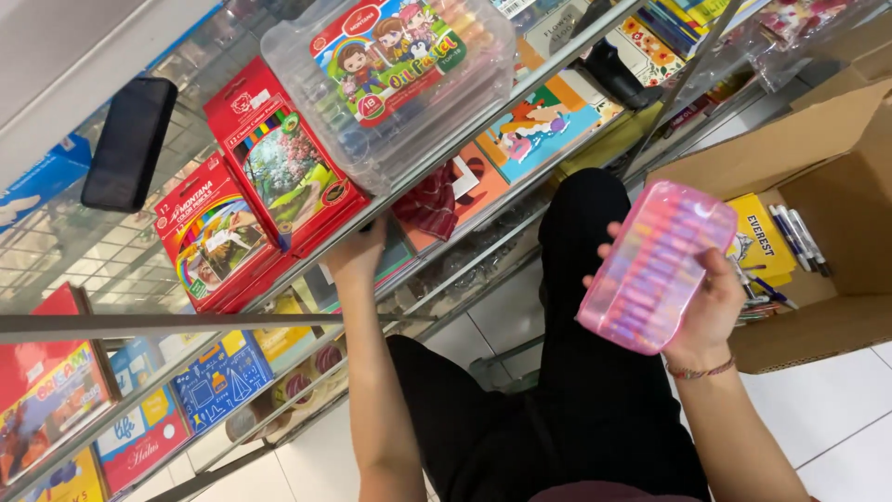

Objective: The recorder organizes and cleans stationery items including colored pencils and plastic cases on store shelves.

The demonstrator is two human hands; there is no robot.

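Crayon case (655,265): 1; red boxes (251,186): 2.

I am seeing a pink case (655,265) showing rows of pastel sticks, red pencil boxes (279,163) bearing multicoloured pictures, a clear case (400,84) with a cartoon label, a black phone (128,141), and a brown cardboard box (827,186).

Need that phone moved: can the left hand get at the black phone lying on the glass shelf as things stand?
Probably not directly: the left hand is under the glass shelf, while the black phone lies on top, beyond the red pencil boxes.
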